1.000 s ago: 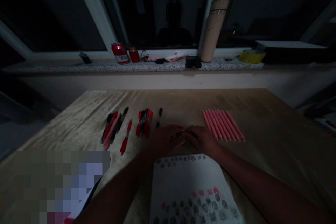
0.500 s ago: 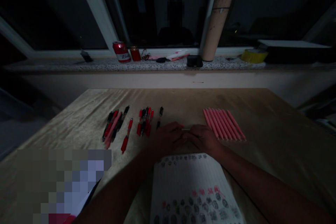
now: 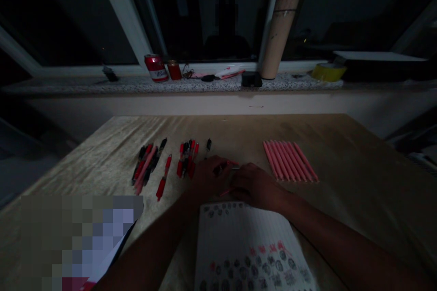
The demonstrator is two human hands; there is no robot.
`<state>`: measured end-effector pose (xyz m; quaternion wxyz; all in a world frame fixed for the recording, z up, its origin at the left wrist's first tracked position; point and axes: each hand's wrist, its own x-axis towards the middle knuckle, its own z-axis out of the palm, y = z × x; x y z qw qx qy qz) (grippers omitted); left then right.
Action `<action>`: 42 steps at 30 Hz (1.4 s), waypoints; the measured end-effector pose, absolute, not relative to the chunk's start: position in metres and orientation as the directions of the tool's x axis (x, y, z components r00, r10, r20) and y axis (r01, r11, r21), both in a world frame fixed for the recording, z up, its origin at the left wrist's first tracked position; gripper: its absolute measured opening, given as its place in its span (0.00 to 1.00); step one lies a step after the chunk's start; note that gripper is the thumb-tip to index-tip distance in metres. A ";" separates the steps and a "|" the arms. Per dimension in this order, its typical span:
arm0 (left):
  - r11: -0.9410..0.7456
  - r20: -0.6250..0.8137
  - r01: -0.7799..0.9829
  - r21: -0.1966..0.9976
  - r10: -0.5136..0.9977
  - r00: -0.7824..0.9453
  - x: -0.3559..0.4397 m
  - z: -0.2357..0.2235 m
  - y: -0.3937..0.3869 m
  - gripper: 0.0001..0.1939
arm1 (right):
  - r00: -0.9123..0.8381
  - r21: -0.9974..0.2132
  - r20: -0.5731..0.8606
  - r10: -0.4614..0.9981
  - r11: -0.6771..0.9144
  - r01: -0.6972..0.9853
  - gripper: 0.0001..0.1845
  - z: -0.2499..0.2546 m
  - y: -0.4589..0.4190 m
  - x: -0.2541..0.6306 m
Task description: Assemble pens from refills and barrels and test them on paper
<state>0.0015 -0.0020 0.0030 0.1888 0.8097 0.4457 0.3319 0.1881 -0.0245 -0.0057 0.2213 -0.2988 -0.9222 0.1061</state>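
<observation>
Just beyond the notepad, my left hand (image 3: pixel 210 175) is closed, its fingertips at a red pen part (image 3: pixel 232 163) with a pale, thin piece (image 3: pixel 235 168) beside it. Close by on the right, my right hand (image 3: pixel 261 186) curls its fingers down, and a slim red piece (image 3: pixel 227 191) pokes out from under them. Dim light hides how these parts fit together. Below both hands lies a lined notepad (image 3: pixel 246 229) with rows of dark and red scribbled marks. A black pen (image 3: pixel 208 144) is partly covered by my left hand.
On the left are a mixed pile of pens (image 3: pixel 145 166), a single red pen (image 3: pixel 164 177) and a bunch of red and black pens (image 3: pixel 187 159). Pink pencils (image 3: pixel 290 161) form a row at right. A can (image 3: pixel 156 68) and cardboard tube (image 3: pixel 280 36) stand on the windowsill.
My hands, close together before, have moved slightly apart. The right hand has shifted toward me, and red pieces now show at the fingers of both hands.
</observation>
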 end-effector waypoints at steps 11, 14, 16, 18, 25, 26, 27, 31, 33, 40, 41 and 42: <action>-0.491 0.495 0.596 0.636 0.851 0.174 0.000 -0.001 0.000 0.08 | -0.690 -0.257 0.381 0.616 0.787 0.561 0.14 -0.006 -0.027 0.186; -0.469 0.501 0.598 0.650 0.856 0.127 -0.002 -0.001 0.000 0.08 | -0.667 -0.248 0.397 0.631 0.773 0.584 0.17 -0.004 -0.028 0.187; -0.464 0.504 0.601 0.651 0.856 0.115 -0.003 -0.001 0.001 0.09 | -0.659 -0.263 0.402 0.636 0.770 0.582 0.18 -0.001 -0.030 0.187; -0.469 0.504 0.602 0.646 0.855 0.125 -0.003 -0.002 0.001 0.10 | -0.651 -0.287 0.404 0.643 0.765 0.577 0.19 0.001 -0.031 0.186; -0.505 0.518 0.568 0.650 0.841 0.155 -0.003 -0.002 0.000 0.09 | -0.574 -0.353 0.453 0.683 0.728 0.588 0.27 0.004 -0.030 0.186; -0.506 0.519 0.567 0.650 0.840 0.156 -0.003 -0.002 0.000 0.09 | -0.564 -0.367 0.454 0.690 0.722 0.587 0.28 0.004 -0.030 0.187; -0.507 0.523 0.568 0.648 0.839 0.152 -0.003 -0.001 0.000 0.09 | -0.554 -0.385 0.459 0.694 0.718 0.580 0.27 0.005 -0.031 0.187; -0.522 0.532 0.555 0.648 0.831 0.160 -0.002 0.000 -0.001 0.08 | -0.468 -0.543 0.509 0.722 0.692 0.477 0.19 0.003 -0.032 0.186; -0.544 0.535 0.534 0.647 0.823 0.189 -0.001 0.001 -0.002 0.07 | -0.367 -0.675 0.523 0.769 0.637 0.374 0.12 -0.001 -0.031 0.183; -0.587 0.550 0.519 0.621 0.798 0.246 -0.001 0.001 -0.003 0.08 | 0.022 -0.908 0.308 0.951 0.301 -0.292 0.19 -0.004 -0.019 0.177; -0.593 0.549 0.520 0.614 0.795 0.259 -0.001 0.001 -0.003 0.08 | 0.030 -0.902 0.266 0.963 0.260 -0.343 0.21 -0.004 -0.018 0.177; -0.602 0.545 0.521 0.606 0.791 0.279 -0.001 0.001 -0.003 0.08 | 0.032 -0.896 0.225 0.974 0.219 -0.387 0.23 -0.004 -0.017 0.178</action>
